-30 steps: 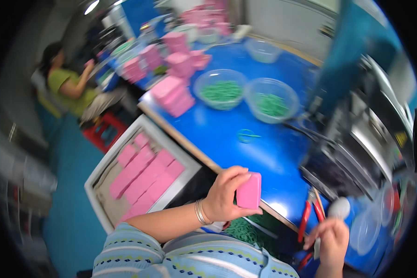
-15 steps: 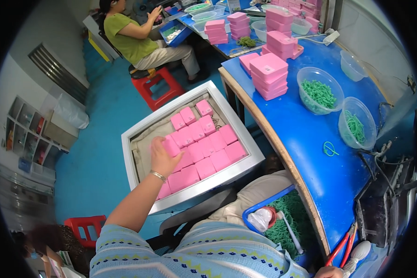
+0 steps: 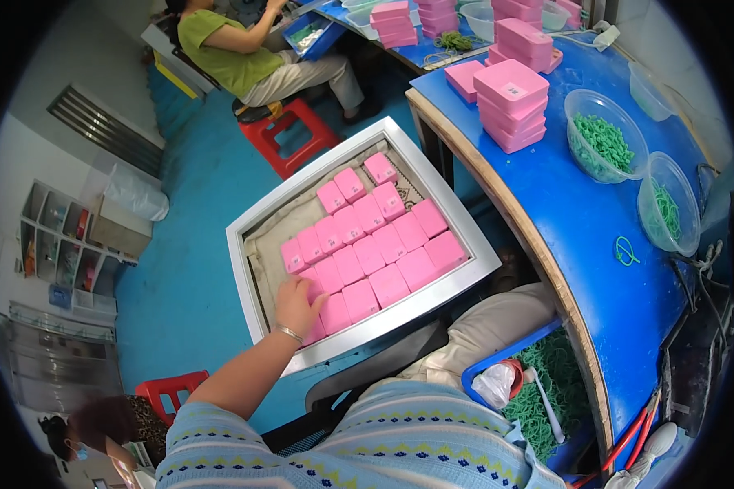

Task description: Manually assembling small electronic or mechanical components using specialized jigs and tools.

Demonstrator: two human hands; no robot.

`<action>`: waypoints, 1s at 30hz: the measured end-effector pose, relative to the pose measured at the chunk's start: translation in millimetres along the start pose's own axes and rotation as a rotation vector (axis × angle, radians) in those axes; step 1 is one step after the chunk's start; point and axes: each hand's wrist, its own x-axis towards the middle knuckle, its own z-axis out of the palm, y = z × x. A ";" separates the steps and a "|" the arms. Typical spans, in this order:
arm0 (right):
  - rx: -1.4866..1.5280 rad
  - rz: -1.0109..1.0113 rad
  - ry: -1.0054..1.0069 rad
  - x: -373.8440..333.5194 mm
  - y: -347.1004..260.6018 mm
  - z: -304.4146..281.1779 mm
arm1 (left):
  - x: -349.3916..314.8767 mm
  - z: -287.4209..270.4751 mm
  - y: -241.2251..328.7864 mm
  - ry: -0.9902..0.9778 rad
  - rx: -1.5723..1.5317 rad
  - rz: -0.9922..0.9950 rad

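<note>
My left hand [image 3: 296, 308], with a bracelet at the wrist, reaches into a white-rimmed square bin [image 3: 245, 287]. Its thumb and fingers are round a small pink box [image 3: 311, 284] near the left end of the rows, partly hidden by the hand. Several more pink boxes [image 3: 369, 254] stand in close rows beside it, some with small printed labels. Beige cloth [image 3: 284, 222] lines the bin and shows bare along the far left side. My right hand is out of sight.
To the right, a blue table [image 3: 571, 269] carries stacked pink boxes [image 3: 511, 106], and clear bowls of green pieces [image 3: 602, 145] and green cords [image 3: 665, 210]. A blue basket [image 3: 483, 371] of green strands sits by my lap. Another person [image 3: 232, 53] sits beyond a red stool [image 3: 289, 138].
My left hand has moved nearer within the bin, to a box closer to its near left side. A box now stands uncovered where the hand was. My right hand has left the view.
</note>
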 end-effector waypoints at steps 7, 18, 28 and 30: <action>-0.066 -0.052 -0.009 50.0 25.4 7.5 | -62.4 -10.2 94.5 -0.578 -0.159 0.604; -0.223 -0.144 0.021 91.1 21.1 -12.8 | -80.6 25.1 92.4 -0.627 0.026 0.404; -0.455 -0.219 0.004 100.0 -1.8 -32.9 | -85.2 28.1 87.4 -0.522 -0.009 0.414; -0.515 -0.228 -0.009 97.0 -5.9 -37.3 | -88.7 26.8 87.6 -0.538 0.007 0.418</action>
